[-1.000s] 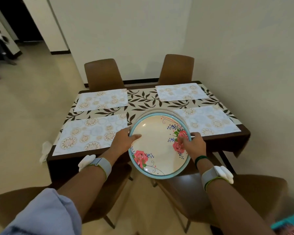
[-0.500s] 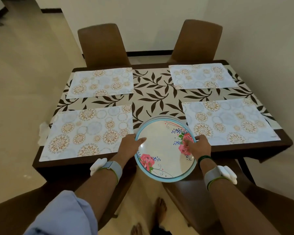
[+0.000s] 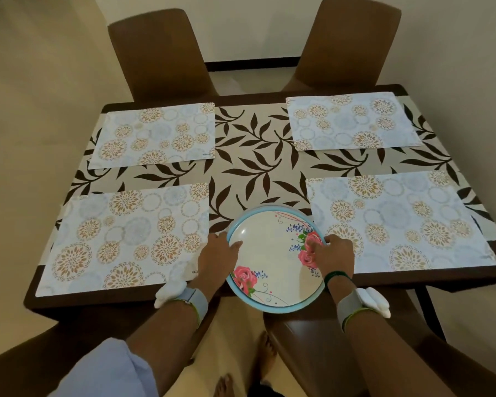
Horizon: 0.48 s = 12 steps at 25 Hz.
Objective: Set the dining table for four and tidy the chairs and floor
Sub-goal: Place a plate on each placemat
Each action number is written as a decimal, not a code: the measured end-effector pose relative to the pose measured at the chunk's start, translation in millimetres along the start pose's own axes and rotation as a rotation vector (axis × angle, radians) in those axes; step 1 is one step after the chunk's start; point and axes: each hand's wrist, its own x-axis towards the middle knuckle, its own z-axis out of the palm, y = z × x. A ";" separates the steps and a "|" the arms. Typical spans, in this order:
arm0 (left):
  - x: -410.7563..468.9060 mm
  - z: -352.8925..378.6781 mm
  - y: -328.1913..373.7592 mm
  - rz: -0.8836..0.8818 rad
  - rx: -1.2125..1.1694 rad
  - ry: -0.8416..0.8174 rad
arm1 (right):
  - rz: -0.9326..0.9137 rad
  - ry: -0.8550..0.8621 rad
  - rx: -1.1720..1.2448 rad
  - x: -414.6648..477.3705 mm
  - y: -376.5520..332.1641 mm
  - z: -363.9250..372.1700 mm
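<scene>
plate stack [image 3: 275,262] sits at the middle of the table's [image 3: 98,302] near edge, in the gap between the two near mats, with its near part overhanging the edge. extra rims show at its far side, so i read it as several plates. can't tell if it rests on the table or hovers.

left hand [image 3: 216,256] grips the left rim, thumb on the plate face. right hand [image 3: 337,255] grips the right rim, thumb over the roses. both are wrapped on.

key relation: near-left placemat [image 3: 121,239] is just beside the left hand, near-right placemat [image 3: 398,222] just beside the right. far-left placemat [image 3: 155,136] and far-right placemat [image 3: 352,121] are well apart, straight across. plates are round, so no long axis to align.

my guess: drop the stack or peel the top plate onto a near mat first.

text: "kuber" on the far-left mat's near right corner; "kub…" on the near-left mat, partly hidden by the left wrist.
</scene>
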 end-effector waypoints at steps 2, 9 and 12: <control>-3.8 -0.7 3.9 0.068 0.235 0.045 | -0.003 0.032 -0.055 8.9 8.0 5.7; -15.1 6.7 24.1 0.214 0.438 0.070 | -0.030 0.090 -0.010 13.7 10.8 -24.6; -16.8 11.8 35.0 0.064 0.142 0.046 | 0.041 0.079 0.242 20.8 4.4 -39.9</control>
